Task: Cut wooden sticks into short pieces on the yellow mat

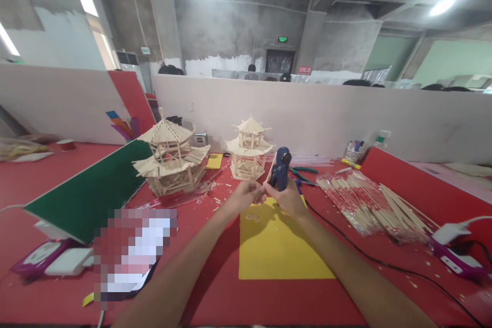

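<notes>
Starting at the left: seeing a green board [92,184] slanting across the red table [223,300], then a bigger stick pagoda [175,164] over toward the far edge.

Getting to the left hand [249,195] next: reaching in from the table's near edge, bunching the fingertips together and, by the look of it, pinching the lower end of a pale stick [270,170]. Not fully making out those tips, tbh. Spotting a smaller stick pagoda [251,154] just beyond that hand, toward the table's far edge, sitting nearer to left than right.

Guessing at this as the bit to watch: pointing the stick up and away from the left fingertips, leaning its long axis a little rightward, running it along the left flank of a blue glue gun [282,170]. Not being able to tell touching from just beside.

Wrapping the right hand [289,198] around the gun's lower part, closing firmly on it, poking the thumb leftward. Practically meeting the left fingertips there, around the far edge of a yellow sheet [284,251].

Finishing on the right: seeing green-handled pliers [306,169] past the right hand, plus bagged sticks [351,200] spreading toward the table's right side.
</notes>
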### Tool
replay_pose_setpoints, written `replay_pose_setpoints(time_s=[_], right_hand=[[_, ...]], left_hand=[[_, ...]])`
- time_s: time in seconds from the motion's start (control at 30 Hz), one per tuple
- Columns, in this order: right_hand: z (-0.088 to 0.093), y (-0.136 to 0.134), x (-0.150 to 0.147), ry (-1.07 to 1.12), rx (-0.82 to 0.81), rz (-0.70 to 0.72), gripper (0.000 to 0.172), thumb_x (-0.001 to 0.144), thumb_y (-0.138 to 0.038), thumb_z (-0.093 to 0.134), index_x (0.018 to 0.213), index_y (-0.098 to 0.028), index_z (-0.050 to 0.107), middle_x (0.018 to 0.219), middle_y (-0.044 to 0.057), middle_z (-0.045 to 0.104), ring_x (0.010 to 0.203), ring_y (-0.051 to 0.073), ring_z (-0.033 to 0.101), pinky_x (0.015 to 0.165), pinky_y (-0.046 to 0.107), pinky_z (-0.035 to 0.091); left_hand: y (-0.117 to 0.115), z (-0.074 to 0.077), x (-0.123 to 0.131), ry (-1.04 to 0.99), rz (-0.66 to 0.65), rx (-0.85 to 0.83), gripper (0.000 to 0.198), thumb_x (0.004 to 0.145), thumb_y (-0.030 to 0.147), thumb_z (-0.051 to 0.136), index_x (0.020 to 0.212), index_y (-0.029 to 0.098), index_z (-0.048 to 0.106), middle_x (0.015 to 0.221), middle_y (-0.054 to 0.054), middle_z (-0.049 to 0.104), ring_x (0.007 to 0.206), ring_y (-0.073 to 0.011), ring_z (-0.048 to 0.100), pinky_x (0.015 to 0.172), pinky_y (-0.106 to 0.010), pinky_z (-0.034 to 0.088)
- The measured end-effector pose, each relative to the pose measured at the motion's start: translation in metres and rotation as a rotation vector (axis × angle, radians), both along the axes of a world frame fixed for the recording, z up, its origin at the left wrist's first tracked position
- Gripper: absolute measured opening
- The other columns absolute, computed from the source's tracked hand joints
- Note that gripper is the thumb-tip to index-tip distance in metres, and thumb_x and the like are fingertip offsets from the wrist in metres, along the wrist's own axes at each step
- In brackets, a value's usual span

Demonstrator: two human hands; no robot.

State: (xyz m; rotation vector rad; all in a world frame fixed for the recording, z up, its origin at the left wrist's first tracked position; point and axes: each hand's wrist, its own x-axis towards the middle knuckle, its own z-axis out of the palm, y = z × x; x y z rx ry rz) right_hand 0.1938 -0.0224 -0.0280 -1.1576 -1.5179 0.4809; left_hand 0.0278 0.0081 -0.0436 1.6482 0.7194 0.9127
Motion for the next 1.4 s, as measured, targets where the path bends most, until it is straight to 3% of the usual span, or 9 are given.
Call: replay_pose_setpoints(time_s=[0.2, 0.43, 0.8, 1.17, 1.27, 1.4], right_hand=[[0.005, -0.001, 0.0, 0.071, -0.029, -0.008, 0.024, 0.073, -0.038, 0.069, 0.082, -0.017, 0.064, 0.08, 0.007, 0.071, 0.068, 0.019, 0.064, 0.066, 0.029, 0.05], [0.004, 0.0, -0.001, 0.157, -0.06, 0.014, 0.022, 0.069, -0.036, 0.072, 0.078, -0.018, 0.063, 0.074, 0.004, 0.07, 0.065, 0.019, 0.065, 0.064, 0.028, 0.052], [-0.013, 0.014, 0.007, 0.241, -0.113, 0.053, 0.029, 0.068, -0.041, 0.075, 0.08, -0.016, 0.064, 0.076, 0.005, 0.071, 0.067, 0.02, 0.066, 0.065, 0.03, 0.053], [-0.002, 0.007, 0.004, 0.199, -0.159, 0.081, 0.035, 0.073, -0.053, 0.071, 0.077, -0.019, 0.064, 0.075, 0.005, 0.071, 0.071, 0.023, 0.068, 0.065, 0.031, 0.053], [-0.001, 0.011, 0.007, 0.307, -0.165, 0.176, 0.047, 0.08, -0.066, 0.057, 0.086, -0.02, 0.064, 0.079, 0.007, 0.071, 0.074, 0.023, 0.069, 0.064, 0.032, 0.054], [0.009, 0.014, 0.024, 0.404, -0.205, 0.281, 0.065, 0.085, -0.076, 0.039, 0.104, -0.018, 0.064, 0.082, 0.009, 0.072, 0.072, 0.024, 0.069, 0.06, 0.033, 0.054]], left_hand=[[0.0, 0.002, 0.0, -0.019, -0.005, 0.003, 0.045, 0.083, 0.058, 0.062, 0.078, 0.014, 0.064, 0.073, -0.005, 0.067, 0.064, -0.0114, 0.059, 0.064, -0.024, 0.045], [0.001, 0.002, 0.001, 0.068, 0.041, 0.134, 0.044, 0.086, 0.057, 0.058, 0.079, 0.014, 0.064, 0.073, -0.005, 0.067, 0.065, -0.0136, 0.06, 0.063, -0.025, 0.046], [-0.006, 0.013, -0.004, 0.147, 0.027, 0.25, 0.041, 0.09, 0.051, 0.053, 0.077, 0.014, 0.065, 0.068, -0.004, 0.065, 0.065, -0.0143, 0.059, 0.062, -0.024, 0.044], [-0.009, 0.018, -0.006, 0.119, 0.033, 0.278, 0.041, 0.091, 0.05, 0.051, 0.077, 0.014, 0.065, 0.067, -0.002, 0.061, 0.063, -0.0136, 0.056, 0.06, -0.024, 0.041], [-0.006, 0.021, -0.01, 0.089, 0.049, 0.258, 0.039, 0.09, 0.048, 0.053, 0.077, 0.014, 0.064, 0.069, -0.002, 0.062, 0.066, -0.0142, 0.057, 0.063, -0.024, 0.043], [0.0, 0.029, -0.019, 0.101, 0.192, 0.285, 0.034, 0.088, 0.045, 0.055, 0.074, 0.015, 0.064, 0.067, -0.001, 0.061, 0.064, -0.0136, 0.054, 0.062, -0.024, 0.04]])
